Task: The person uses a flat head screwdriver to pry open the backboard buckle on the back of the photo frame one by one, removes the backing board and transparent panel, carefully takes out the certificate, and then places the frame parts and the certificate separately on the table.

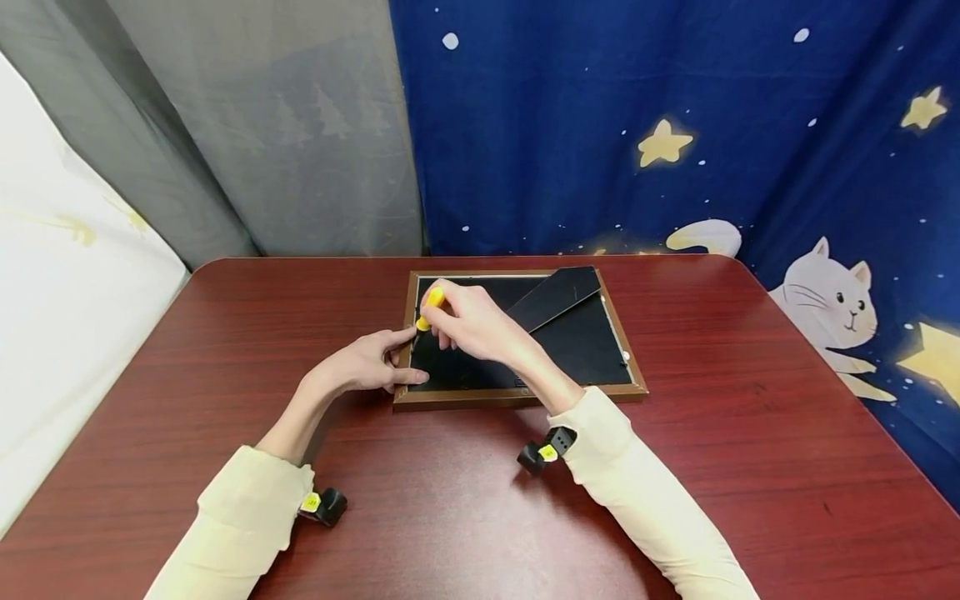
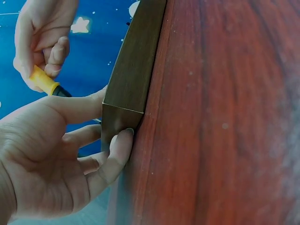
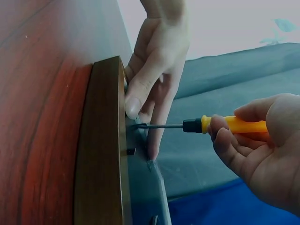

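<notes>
A brown picture frame lies face down on the table, its black backing board upward. My left hand holds the frame's left side, with the thumb on top of the backing near the front corner and curled fingers against the outer side. My right hand grips the yellow handle of a screwdriver from above. In the right wrist view the screwdriver's metal tip meets the backing's edge, just beside the left thumb. A small dark metal tab sits along that edge.
A black easel stand lies slantwise on the backing, reaching the frame's far right corner. Under everything is a red-brown wooden table. Grey curtain and blue starry curtain hang behind its far edge.
</notes>
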Demonstrator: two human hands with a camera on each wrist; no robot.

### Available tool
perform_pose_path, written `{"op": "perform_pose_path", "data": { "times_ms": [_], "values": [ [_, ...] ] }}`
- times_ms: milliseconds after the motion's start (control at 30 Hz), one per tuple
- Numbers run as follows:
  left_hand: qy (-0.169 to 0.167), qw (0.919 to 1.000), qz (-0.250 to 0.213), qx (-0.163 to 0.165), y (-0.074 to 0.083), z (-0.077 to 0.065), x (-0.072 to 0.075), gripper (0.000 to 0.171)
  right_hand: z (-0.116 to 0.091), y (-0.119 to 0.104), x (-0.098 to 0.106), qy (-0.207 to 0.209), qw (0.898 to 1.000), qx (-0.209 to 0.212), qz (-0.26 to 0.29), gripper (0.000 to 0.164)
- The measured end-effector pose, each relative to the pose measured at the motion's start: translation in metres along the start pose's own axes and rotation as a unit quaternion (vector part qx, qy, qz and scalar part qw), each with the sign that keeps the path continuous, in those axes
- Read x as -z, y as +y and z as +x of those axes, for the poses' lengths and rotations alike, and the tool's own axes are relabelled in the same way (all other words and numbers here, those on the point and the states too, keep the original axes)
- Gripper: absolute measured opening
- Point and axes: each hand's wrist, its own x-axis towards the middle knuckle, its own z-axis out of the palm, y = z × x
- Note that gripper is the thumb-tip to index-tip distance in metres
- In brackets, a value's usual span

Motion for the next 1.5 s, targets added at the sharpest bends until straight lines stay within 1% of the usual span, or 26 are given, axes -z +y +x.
{"op": "perform_pose_path", "data": {
  "times_ms": [67, 133, 267, 367, 467, 567, 633, 700, 833, 900, 1000, 1067, 1233, 1267, 1367, 1400, 1467, 1500],
  "values": [
    [0.000, 1.0000, 0.008, -0.002, 0.000, 0.001, 0.000, 0.091, 0.000, 0.002, 0.001, 0.004, 1.000, -0.014, 0.017, 0.015],
    [0.004, 0.9998, 0.018, -0.001, 0.000, 0.001, 0.000, 0.091, -0.002, 0.008, 0.001, 0.012, 0.998, -0.030, 0.046, 0.015],
    [0.011, 0.9996, 0.024, 0.005, 0.001, 0.001, -0.001, 0.092, -0.003, 0.020, 0.003, 0.026, 0.993, -0.049, 0.103, 0.017],
    [0.011, 0.9997, 0.021, 0.006, 0.001, 0.001, -0.001, 0.092, -0.004, 0.023, 0.003, 0.027, 0.991, -0.056, 0.117, 0.017],
    [0.011, 0.9997, 0.020, 0.003, 0.000, 0.001, -0.001, 0.092, -0.004, 0.018, 0.001, 0.020, 0.995, -0.053, 0.087, 0.017],
    [0.010, 0.9999, 0.011, 0.000, -0.001, 0.002, -0.002, 0.091, -0.002, 0.008, -0.003, 0.014, 0.999, -0.040, 0.029, 0.017],
    [0.008, 1.0000, 0.003, -0.005, -0.002, 0.002, -0.002, 0.087, 0.001, 0.002, -0.006, 0.012, 1.000, -0.028, -0.006, 0.017],
    [0.006, 0.9999, -0.004, -0.010, -0.003, 0.002, -0.002, 0.076, 0.005, -0.003, -0.010, 0.010, 0.999, -0.015, -0.031, 0.017],
    [0.009, 0.9998, 0.001, -0.020, -0.004, 0.001, -0.002, 0.039, 0.014, -0.010, -0.019, 0.010, 0.997, 0.016, -0.070, 0.017],
    [0.011, 0.9998, 0.003, -0.019, -0.004, 0.001, -0.002, 0.033, 0.018, -0.013, -0.023, 0.011, 0.994, 0.033, -0.099, 0.017],
    [0.007, 0.9997, -0.002, -0.021, -0.003, 0.001, -0.002, 0.032, 0.022, -0.015, -0.026, 0.016, 0.990, 0.049, -0.135, 0.018],
    [0.007, 0.9998, -0.005, -0.020, -0.002, 0.001, -0.001, 0.033, 0.022, -0.014, -0.026, 0.020, 0.990, 0.046, -0.131, 0.019],
    [0.008, 0.9998, -0.012, -0.017, -0.001, 0.001, -0.002, 0.037, 0.014, -0.007, -0.018, 0.028, 0.997, 0.025, -0.067, 0.018],
    [0.007, 0.9998, -0.014, -0.015, -0.001, 0.001, -0.002, 0.043, 0.013, -0.005, -0.016, 0.031, 0.998, 0.022, -0.057, 0.018],
    [0.005, 0.9998, -0.020, -0.007, -0.001, 0.000, -0.002, 0.073, 0.008, 0.001, -0.009, 0.046, 0.998, 0.014, -0.039, 0.019],
    [0.006, 0.9998, -0.021, -0.002, -0.001, 0.000, -0.002, 0.081, 0.006, 0.003, -0.006, 0.052, 0.998, 0.008, -0.032, 0.019],
    [0.008, 0.9998, -0.015, 0.006, -0.001, -0.001, -0.001, 0.090, 0.004, 0.007, -0.001, 0.066, 0.998, -0.004, -0.016, 0.021],
    [0.009, 0.9999, -0.012, 0.009, -0.001, -0.001, -0.001, 0.091, 0.003, 0.009, 0.003, 0.073, 0.997, -0.012, -0.004, 0.022]
  ]
}}
